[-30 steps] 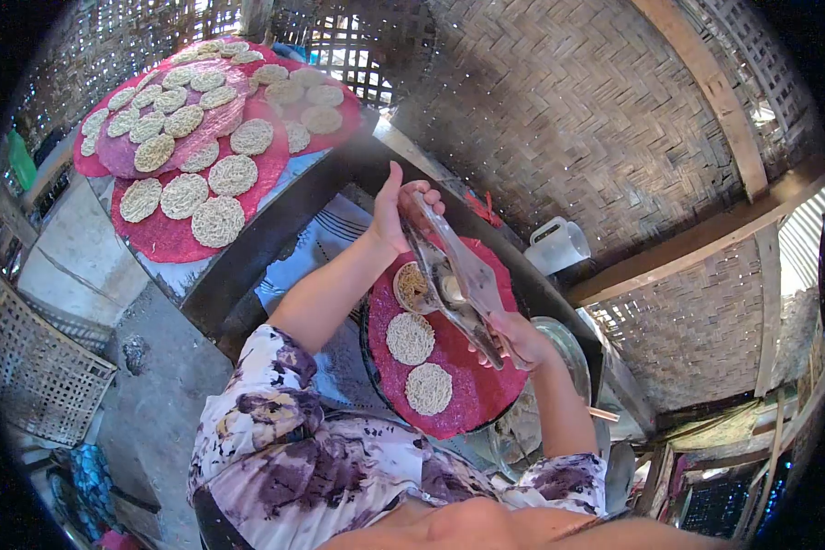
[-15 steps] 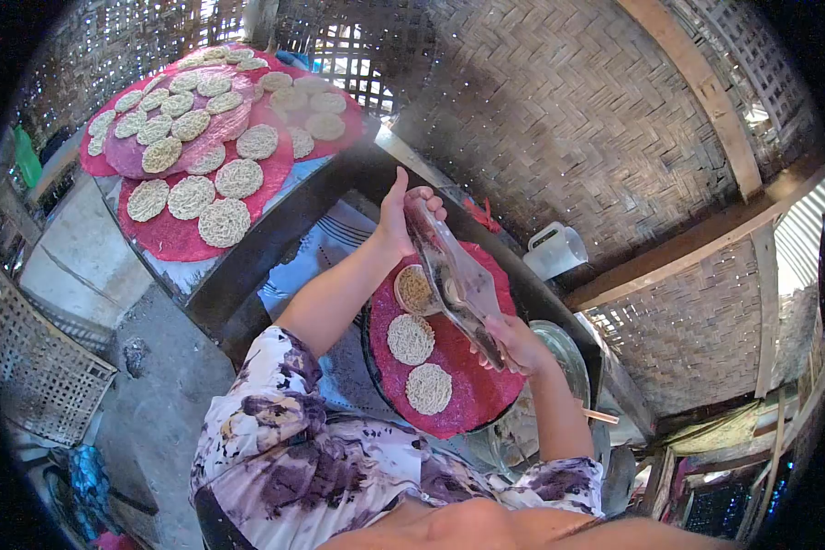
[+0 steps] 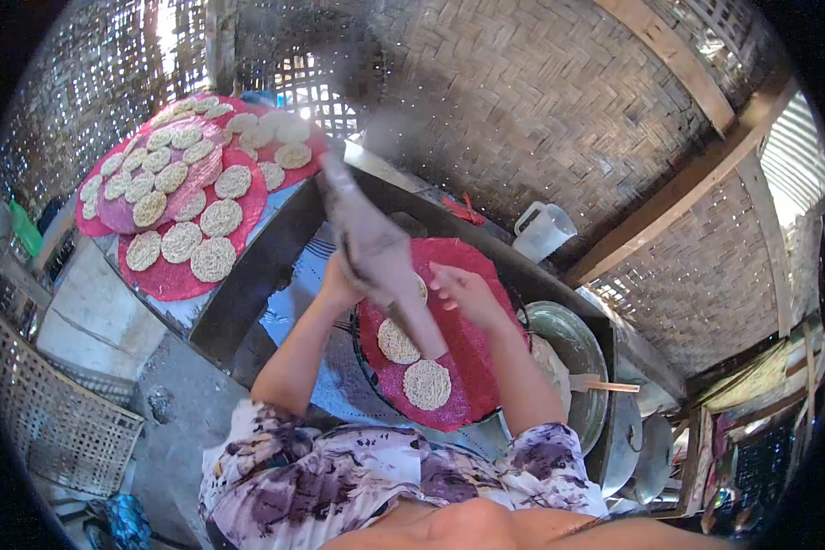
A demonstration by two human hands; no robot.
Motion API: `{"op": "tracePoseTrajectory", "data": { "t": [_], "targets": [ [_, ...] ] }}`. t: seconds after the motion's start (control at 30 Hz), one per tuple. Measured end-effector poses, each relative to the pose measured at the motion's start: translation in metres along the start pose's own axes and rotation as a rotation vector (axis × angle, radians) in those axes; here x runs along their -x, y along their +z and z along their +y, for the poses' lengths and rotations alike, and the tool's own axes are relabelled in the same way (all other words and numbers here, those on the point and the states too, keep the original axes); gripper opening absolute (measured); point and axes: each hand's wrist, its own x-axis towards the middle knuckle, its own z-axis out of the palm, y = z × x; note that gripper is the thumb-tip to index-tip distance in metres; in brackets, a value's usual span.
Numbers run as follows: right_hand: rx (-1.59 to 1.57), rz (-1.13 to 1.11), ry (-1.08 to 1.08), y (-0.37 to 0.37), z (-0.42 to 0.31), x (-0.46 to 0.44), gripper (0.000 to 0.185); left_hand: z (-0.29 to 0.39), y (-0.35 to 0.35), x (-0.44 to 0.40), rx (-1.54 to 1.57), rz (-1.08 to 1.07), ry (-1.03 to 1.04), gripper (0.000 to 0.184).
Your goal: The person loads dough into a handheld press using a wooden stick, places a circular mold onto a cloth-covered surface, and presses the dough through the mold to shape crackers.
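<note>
A long grey wooden tool (image 3: 371,243), blurred by motion, is tilted over the red round mat (image 3: 467,376). My left hand (image 3: 341,282) grips it near its middle, with the fingers partly hidden behind it. To the right, my right hand (image 3: 460,291) is free of the tool, fingers spread above the mat. Round noodle-like discs lie on the mat: one near the front (image 3: 427,385), one in the middle (image 3: 398,341) partly covered by the tool, and one farther back mostly hidden.
Red mats (image 3: 176,275) with several pale discs cover the surface at the upper left. A clear plastic pitcher (image 3: 545,231) stands by the woven wall. A large basin (image 3: 591,353) with a wooden-handled utensil (image 3: 614,387) is at the right, near metal pots (image 3: 621,445).
My right hand has let go of the tool and opened. My left hand has moved left and down with the tool, which has turned. The view has shifted a little.
</note>
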Motion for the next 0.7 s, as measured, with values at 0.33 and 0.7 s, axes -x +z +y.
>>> {"op": "tracePoseTrajectory", "data": {
  "t": [0.33, 0.7],
  "targets": [
    [0.605, 0.141, 0.161, 0.015, 0.024, -0.013, 0.029, 0.037, -0.063, 0.085, 0.341, 0.128, -0.342, 0.012],
    [0.630, 0.297, 0.092, -0.009, 0.004, -0.001, 0.024, 0.055, -0.062, 0.096, 0.684, 0.088, -0.343, 0.046]
  ]
}}
